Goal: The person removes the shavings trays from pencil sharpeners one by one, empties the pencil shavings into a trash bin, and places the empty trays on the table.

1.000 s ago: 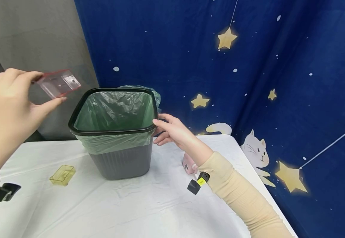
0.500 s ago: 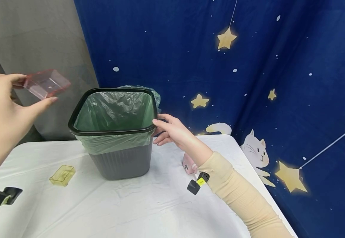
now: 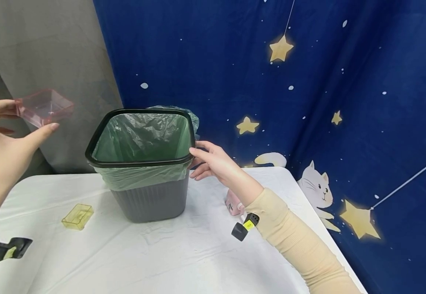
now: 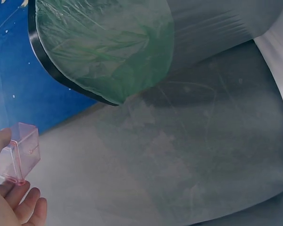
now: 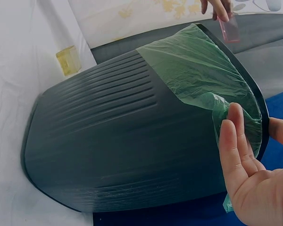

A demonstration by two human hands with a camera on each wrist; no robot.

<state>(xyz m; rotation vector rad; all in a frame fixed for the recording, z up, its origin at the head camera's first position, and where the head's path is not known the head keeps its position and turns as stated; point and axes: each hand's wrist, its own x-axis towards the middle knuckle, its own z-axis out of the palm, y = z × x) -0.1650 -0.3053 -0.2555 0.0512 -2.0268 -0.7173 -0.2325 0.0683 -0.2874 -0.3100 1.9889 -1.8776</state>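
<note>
My left hand (image 3: 1, 145) holds a clear pink plastic box (image 3: 45, 107) between thumb and fingers, raised to the left of a grey trash bin (image 3: 150, 202). In the left wrist view, the pink box (image 4: 27, 150) is apart from the bin's black rim (image 4: 49, 66). The bin stands upright, lined with a green plastic bag (image 3: 143, 177) folded over its rim. At the bin's right corner, my right hand (image 3: 218, 163) grips the rim, thumb on it and fingers along the outside. Those fingers lie by the bag's bunched edge in the right wrist view.
A clear yellow plastic box (image 3: 77, 217) lies on the white-covered table (image 3: 154, 261), left of the bin. A small pink box (image 3: 233, 202) sits partly hidden behind my right forearm. Behind the table hang a grey cloth (image 3: 65, 49) and a blue star-patterned curtain (image 3: 213, 61).
My left hand has moved left and slightly down with the pink box, away from the bin, and the box has turned. My right hand and the bin have stayed put.
</note>
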